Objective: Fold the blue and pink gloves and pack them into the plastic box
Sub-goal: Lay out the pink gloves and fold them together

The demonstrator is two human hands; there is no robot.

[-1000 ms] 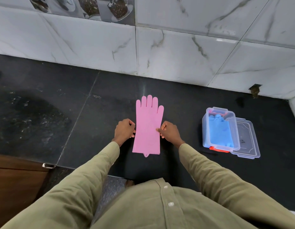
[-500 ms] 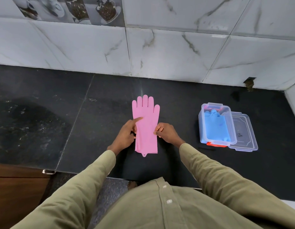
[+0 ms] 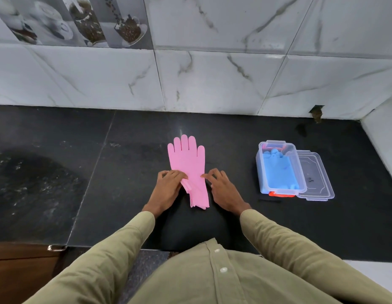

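Note:
The pink glove lies flat on the black counter, fingers pointing toward the wall. My left hand grips the glove's left edge near the cuff, where a strip is turned over onto the glove. My right hand touches the glove's right edge with its fingertips, fingers stretched out. To the right stands the clear plastic box, uncovered, with the blue glove folded inside it.
The box's clear lid lies flat against its right side. Something orange shows at the box's near end. A marble-tiled wall runs behind the counter, and a white side wall closes the right. A wooden drawer front sits below left.
The left hand has gone from pointing a finger on the glove to folding its left edge inward. The right hand's fingers have spread out. The glove's cuff end looks narrower.

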